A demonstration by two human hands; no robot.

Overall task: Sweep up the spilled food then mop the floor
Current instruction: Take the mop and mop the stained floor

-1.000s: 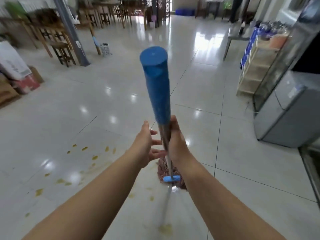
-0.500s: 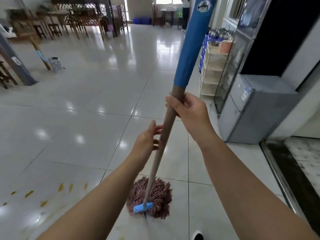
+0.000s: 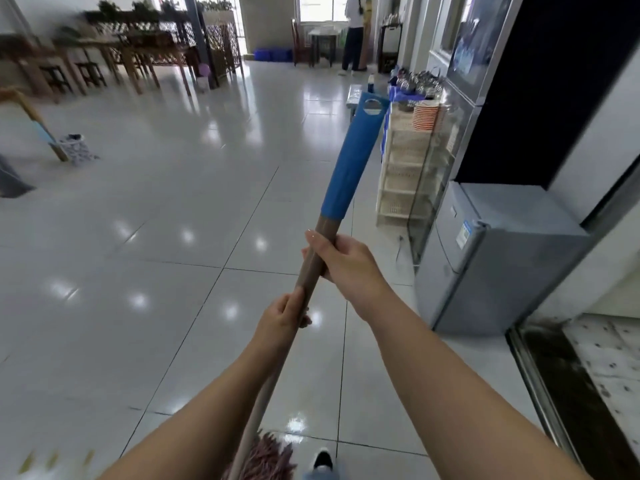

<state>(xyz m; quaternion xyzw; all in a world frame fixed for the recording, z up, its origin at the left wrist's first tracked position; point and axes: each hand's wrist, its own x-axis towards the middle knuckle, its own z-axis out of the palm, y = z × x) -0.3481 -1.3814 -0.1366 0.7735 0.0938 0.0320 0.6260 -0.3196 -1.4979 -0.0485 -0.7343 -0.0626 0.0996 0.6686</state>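
Fingers [image 3: 313,239] round blue-capped mop handle [image 3: 349,168]

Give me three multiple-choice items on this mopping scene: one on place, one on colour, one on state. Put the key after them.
1. Where is the right hand on the long brown mop pole?
A. above the left hand
B. below the left hand
C. off the pole

2. What colour is the pole's plastic top sleeve?
A. red
B. blue
C. green

3. What is the left hand doing?
A. hanging open
B. gripping the pole
C. touching the floor

Key: 1 A, it sits just under the sleeve; 2 B, plainly blue; 3 B, fingers wrap the pole.
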